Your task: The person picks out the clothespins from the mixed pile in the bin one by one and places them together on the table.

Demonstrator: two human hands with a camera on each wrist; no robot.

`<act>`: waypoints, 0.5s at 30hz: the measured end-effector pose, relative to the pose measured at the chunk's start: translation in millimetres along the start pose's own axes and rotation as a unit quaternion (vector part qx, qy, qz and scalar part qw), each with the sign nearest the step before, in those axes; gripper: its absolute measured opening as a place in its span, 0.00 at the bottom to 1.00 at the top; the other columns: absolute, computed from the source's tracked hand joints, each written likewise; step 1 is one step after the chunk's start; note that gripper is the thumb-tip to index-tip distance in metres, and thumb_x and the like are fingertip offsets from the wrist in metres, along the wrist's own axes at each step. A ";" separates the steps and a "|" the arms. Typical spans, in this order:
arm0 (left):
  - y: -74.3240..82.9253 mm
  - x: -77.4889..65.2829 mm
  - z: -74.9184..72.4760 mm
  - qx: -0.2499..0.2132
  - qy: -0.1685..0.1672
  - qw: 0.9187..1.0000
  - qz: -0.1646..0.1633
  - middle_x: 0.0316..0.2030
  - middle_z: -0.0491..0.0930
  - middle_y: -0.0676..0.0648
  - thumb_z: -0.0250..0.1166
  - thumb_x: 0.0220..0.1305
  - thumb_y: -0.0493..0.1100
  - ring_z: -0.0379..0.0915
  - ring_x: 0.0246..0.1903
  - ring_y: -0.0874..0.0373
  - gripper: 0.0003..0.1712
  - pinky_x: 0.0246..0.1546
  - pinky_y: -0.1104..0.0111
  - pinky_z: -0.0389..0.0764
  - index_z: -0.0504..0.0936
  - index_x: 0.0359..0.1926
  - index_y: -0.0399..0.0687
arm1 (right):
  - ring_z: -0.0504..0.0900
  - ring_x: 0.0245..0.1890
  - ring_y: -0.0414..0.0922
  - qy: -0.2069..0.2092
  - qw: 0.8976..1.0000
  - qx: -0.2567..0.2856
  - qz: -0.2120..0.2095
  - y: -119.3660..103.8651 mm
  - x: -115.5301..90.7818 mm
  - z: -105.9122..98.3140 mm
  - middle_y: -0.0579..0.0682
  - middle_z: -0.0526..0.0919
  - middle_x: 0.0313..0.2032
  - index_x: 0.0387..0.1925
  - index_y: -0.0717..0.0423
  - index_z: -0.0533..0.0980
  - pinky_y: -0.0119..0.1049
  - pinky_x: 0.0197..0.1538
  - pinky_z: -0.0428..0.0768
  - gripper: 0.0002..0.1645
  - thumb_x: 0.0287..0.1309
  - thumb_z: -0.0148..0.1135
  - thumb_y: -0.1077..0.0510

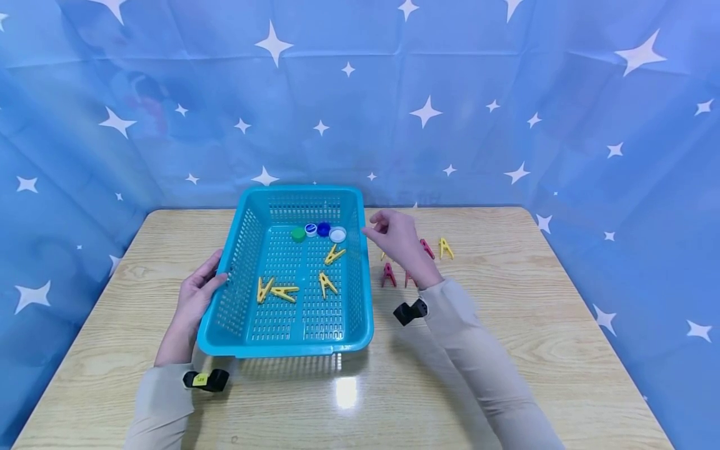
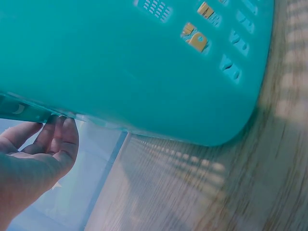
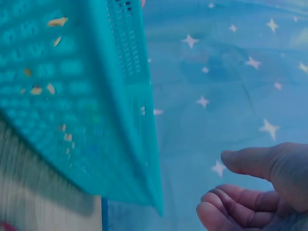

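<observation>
A blue-green plastic basket (image 1: 225, 344) is tilted, and its underside shows in the right wrist view, so it looks at least partly off the table. My left hand (image 1: 197, 290) grips its left rim, fingers outside and thumb on the edge. In the left wrist view, the fingertips of my left hand (image 2: 45, 142) curl at the rim. Beside the far right rim is my right hand (image 1: 400, 237), loosely bent, holding nothing and apart from the basket (image 3: 120, 120) in the right wrist view. Inside lie several yellow clothespins (image 1: 284, 292), a green cap (image 1: 299, 234), a blue cap (image 1: 323, 229) and white caps (image 1: 337, 235).
On the wooden table (image 1: 506, 300), right of the basket, lie a red clothespin (image 1: 389, 275), a yellow clothespin (image 1: 445, 248) and a few others partly behind my right hand and wrist. A blue star-patterned cloth (image 1: 394, 112) hangs behind the table.
</observation>
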State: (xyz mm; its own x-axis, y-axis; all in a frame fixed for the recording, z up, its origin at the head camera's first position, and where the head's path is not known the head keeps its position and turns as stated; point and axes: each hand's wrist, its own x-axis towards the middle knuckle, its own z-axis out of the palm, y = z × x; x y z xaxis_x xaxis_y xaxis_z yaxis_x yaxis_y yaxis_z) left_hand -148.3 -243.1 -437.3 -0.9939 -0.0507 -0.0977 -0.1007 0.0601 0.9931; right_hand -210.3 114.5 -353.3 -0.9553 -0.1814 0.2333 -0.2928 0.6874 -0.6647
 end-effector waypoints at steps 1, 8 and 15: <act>-0.1 0.1 0.1 0.001 0.000 1.000 -0.001 0.71 0.51 0.45 0.53 0.70 0.45 0.50 0.68 0.46 0.32 0.52 0.75 0.70 0.54 0.71 0.52 | 0.78 0.29 0.48 -0.003 1.000 0.004 -0.003 -3.5 1.4 2.0 0.56 0.82 0.30 0.41 0.66 0.77 0.38 0.34 0.77 0.16 0.58 0.63 0.57; -1.5 0.8 0.0 -0.003 0.002 1.000 -0.004 0.71 0.51 0.45 0.53 0.70 0.45 0.50 0.68 0.46 0.32 0.54 0.72 0.69 0.54 0.71 0.53 | 0.79 0.30 0.46 -0.032 0.999 0.014 -0.018 -26.5 9.4 17.8 0.54 0.82 0.30 0.43 0.65 0.77 0.35 0.35 0.78 0.16 0.58 0.64 0.57; -1.9 1.2 -0.6 -0.004 0.001 1.000 -0.002 0.71 0.51 0.45 0.53 0.70 0.44 0.50 0.68 0.46 0.32 0.54 0.72 0.69 0.53 0.71 0.52 | 0.78 0.30 0.44 -0.064 0.997 0.026 -0.032 -45.6 14.6 35.3 0.53 0.81 0.31 0.42 0.63 0.77 0.30 0.33 0.77 0.15 0.57 0.64 0.57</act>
State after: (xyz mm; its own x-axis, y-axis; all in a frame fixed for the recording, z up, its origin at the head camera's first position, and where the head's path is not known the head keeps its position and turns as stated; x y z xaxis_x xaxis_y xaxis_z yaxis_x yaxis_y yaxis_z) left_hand -149.3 -244.0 -439.2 -0.9934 -0.0530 -0.1015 -0.1043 0.0517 0.9932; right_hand -212.3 55.7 -344.6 -0.9305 -0.3152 0.1864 -0.3527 0.6345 -0.6878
